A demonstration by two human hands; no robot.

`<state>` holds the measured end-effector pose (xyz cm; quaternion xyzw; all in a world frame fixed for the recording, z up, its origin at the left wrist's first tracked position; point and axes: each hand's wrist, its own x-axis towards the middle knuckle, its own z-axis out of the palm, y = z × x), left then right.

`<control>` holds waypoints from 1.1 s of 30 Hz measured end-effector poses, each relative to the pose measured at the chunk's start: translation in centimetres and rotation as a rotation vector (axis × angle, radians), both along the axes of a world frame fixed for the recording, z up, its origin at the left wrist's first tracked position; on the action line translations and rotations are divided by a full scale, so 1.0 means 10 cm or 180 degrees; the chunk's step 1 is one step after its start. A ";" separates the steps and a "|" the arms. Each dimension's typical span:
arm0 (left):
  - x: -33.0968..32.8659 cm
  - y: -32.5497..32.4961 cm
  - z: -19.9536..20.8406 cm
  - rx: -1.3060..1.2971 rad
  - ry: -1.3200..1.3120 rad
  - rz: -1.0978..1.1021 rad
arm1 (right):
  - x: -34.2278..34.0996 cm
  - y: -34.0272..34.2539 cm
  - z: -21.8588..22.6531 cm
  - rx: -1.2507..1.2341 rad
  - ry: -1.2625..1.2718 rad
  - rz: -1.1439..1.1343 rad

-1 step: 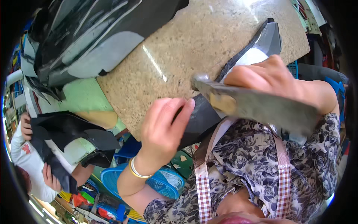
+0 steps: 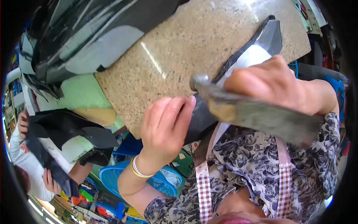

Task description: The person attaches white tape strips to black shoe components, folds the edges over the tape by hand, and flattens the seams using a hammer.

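Observation:
My right hand [image 2: 264,82] is closed around a hammer [image 2: 261,119], slightly blurred, with a small round face and a broad grey metal end. The wooden handle end [image 2: 223,111] shows at the head. Under it, at the near edge of the speckled worktop [image 2: 182,44], lies a long dark sheet piece, perhaps leather, with a pale grey area [image 2: 254,56] at its far part. My left hand [image 2: 164,125] pinches the near part [image 2: 201,119] of this piece between thumb and fingers. The hammer's face is just right of my left fingertips; whether it touches the piece, I cannot tell.
Dark cut pieces [image 2: 108,48] are heaped at the far left. A co-worker's hands [image 2: 50,181] hold a black piece [image 2: 67,125] at the left. Blue plastic baskets [image 2: 112,177] stand below the worktop's edge.
The hammer's broad end has swung slightly lower in the picture. The dark piece has shifted a little away from me. My left hand has hardly moved.

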<state>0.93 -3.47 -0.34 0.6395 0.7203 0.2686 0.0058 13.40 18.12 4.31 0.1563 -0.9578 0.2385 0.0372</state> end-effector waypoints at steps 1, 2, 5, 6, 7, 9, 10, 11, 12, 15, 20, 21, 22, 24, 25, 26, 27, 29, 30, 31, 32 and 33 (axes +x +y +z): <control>0.00 -0.03 0.00 0.0096 0.0118 0.0106 | -0.02 -0.05 -0.03 0.0022 -0.0187 0.0124; 0.01 -0.10 -0.04 0.0058 0.0091 0.0163 | -0.03 -0.11 -0.06 0.0045 -0.0370 0.0249; 0.03 -0.18 -0.15 0.0160 -0.0624 0.0385 | -0.05 -0.05 -0.06 -0.0302 -0.0450 0.0167; 0.12 -0.20 -0.13 0.0157 -0.0637 0.0435 | -0.08 -0.07 -0.06 -0.0601 -0.0361 0.0067; 0.22 -0.21 -0.11 0.0151 0.0007 0.0550 | -0.10 -0.19 0.03 -0.0126 0.0159 -0.0139; 0.30 -0.19 -0.14 0.0157 0.0695 0.0722 | -0.09 -0.15 -0.04 -0.0193 -0.0140 0.0146; 0.27 -0.22 -0.18 0.0163 0.0704 0.0739 | -0.09 -0.14 -0.07 -0.0244 -0.0423 0.0383; 0.21 -0.29 -0.23 0.0253 -0.0113 0.0820 | -0.09 -0.15 -0.08 -0.0244 -0.0640 0.0326; 0.19 -0.34 -0.26 0.0338 -0.0925 0.0917 | -0.11 -0.13 -0.10 -0.0243 -0.0629 0.0366; 0.27 -0.31 -0.29 0.0492 -0.0279 0.0790 | -0.16 -0.19 -0.05 -0.0471 0.0239 0.0016; 0.42 -0.22 -0.21 0.0313 0.0623 0.0879 | -0.07 -0.02 -0.04 0.0010 -0.0545 0.0366; 0.55 -0.20 -0.09 0.0147 0.0674 0.0967 | -0.09 0.03 -0.03 0.0017 -0.0557 0.0071; 0.63 -0.10 -0.10 0.0213 0.0576 0.0664 | -0.11 0.09 -0.07 0.0049 -0.0618 -0.0277; 0.78 0.22 0.03 0.0138 0.0222 0.0237 | -0.17 0.33 -0.26 0.0285 0.0090 -0.1236; 0.79 0.28 -0.01 -0.0137 0.0315 0.0168 | -0.25 0.47 -0.40 0.0571 0.0473 -0.1594; 0.65 0.39 -0.05 0.0015 0.0364 0.0049 | -0.33 0.73 -0.41 0.0703 0.0706 -0.1744; 0.56 0.36 -0.07 -0.0240 0.0209 -0.0069 | -0.29 0.91 -0.43 0.0954 0.0526 -0.1774; 0.36 0.17 -0.03 -0.0549 -0.0142 -0.0237 | -0.21 1.18 -0.60 0.1048 0.0628 -0.1754; 0.23 0.09 -0.01 -0.0622 -0.0382 -0.0327 | -0.16 1.31 -0.64 0.1079 0.0668 -0.1683; 0.12 -0.01 0.03 -0.0700 -0.0489 -0.0387 | -0.12 1.42 -0.56 0.0903 0.0301 -0.1792; 0.04 -0.07 0.06 -0.0783 -0.0593 -0.0443 | -0.14 1.59 -0.54 0.0926 0.0345 -0.1803; 0.00 -0.09 0.06 -0.0760 -0.0555 -0.0465 | -0.16 1.81 -0.57 0.0993 0.0484 -0.2211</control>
